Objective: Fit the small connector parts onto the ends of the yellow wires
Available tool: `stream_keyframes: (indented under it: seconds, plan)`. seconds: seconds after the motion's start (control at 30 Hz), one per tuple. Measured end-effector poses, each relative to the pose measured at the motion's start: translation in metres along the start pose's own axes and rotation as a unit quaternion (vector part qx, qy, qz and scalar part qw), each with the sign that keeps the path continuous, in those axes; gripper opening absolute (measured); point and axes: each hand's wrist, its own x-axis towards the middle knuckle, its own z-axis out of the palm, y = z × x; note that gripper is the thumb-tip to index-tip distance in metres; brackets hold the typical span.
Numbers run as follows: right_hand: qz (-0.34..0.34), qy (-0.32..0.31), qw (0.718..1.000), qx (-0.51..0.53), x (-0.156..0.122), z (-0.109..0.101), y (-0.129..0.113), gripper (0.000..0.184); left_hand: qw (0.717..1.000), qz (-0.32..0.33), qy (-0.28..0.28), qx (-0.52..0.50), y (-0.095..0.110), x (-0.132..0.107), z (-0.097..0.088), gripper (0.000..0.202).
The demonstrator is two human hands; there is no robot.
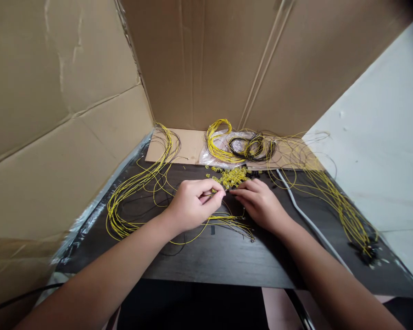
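Observation:
My left hand (pixel 192 204) is closed in a pinch on a thin dark wire whose tip points toward the right hand. Opposite it, my right hand (pixel 263 204) has its fingertips pressed together at the wire's end; what they hold is too small to make out. Just beyond my fingertips lies a pile of small translucent yellow sleeves (pixel 234 176), with a few black pieces beside it. A loose bundle of yellow and black wires (pixel 115 208) loops round on the left, and its terminal ends (pixel 242 224) lie below my hands.
Coiled yellow wires (pixel 211 144) and a black wire coil (pixel 237 146) rest on a plastic bag at the back. More yellow wires (pixel 347 220) with black ends lie at the right. A grey cable (pixel 298 206) crosses the dark table (pixel 223 263). Cardboard walls (pixel 220 64) stand around.

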Motion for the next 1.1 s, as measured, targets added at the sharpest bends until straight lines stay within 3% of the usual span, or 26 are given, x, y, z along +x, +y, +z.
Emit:
stream_keyframes:
  seconds: [0.1, 0.2, 0.27, 0.4, 0.5, 0.6, 0.87, 1.1]
  plan:
    - [-0.02, -0.043, 0.998, -0.045, 0.002, 0.001, -0.004, 0.023, 0.994, -0.046, -0.028, -0.097, 0.005, 0.001, -0.001, 0.017]
    - [-0.02, -0.039, 0.998, -0.047, 0.003, -0.001, -0.008, 0.022, 0.984, -0.065, -0.044, -0.16, 0.013, 0.002, -0.003, 0.017]
    - [-0.019, 0.012, 0.999, -0.025, 0.004, -0.005, -0.014, 0.026, 0.979, -0.071, -0.052, -0.183, 0.019, 0.003, -0.003, 0.016]
    - [-0.032, 0.175, 0.984, 0.028, 0.002, -0.018, -0.032, 0.053, 0.969, -0.094, -0.089, -0.209, 0.024, 0.002, -0.001, 0.017]
    - [-0.08, 0.211, 0.974, 0.021, -0.001, -0.023, -0.043, 0.061, 0.967, -0.097, -0.099, -0.214, 0.024, 0.002, -0.001, 0.018]
    - [-0.106, 0.217, 0.97, 0.009, -0.002, -0.021, -0.047, 0.058, 0.963, -0.093, -0.113, -0.225, 0.024, 0.002, -0.002, 0.018]
    - [-0.097, 0.243, 0.965, 0.025, -0.001, -0.02, -0.05, 0.053, 0.945, -0.137, -0.132, -0.266, 0.025, 0.002, -0.001, 0.017]
    - [-0.093, 0.239, 0.967, 0.009, -0.001, -0.022, -0.052, 0.034, 0.945, -0.142, -0.115, -0.272, 0.02, 0.002, 0.001, 0.017]
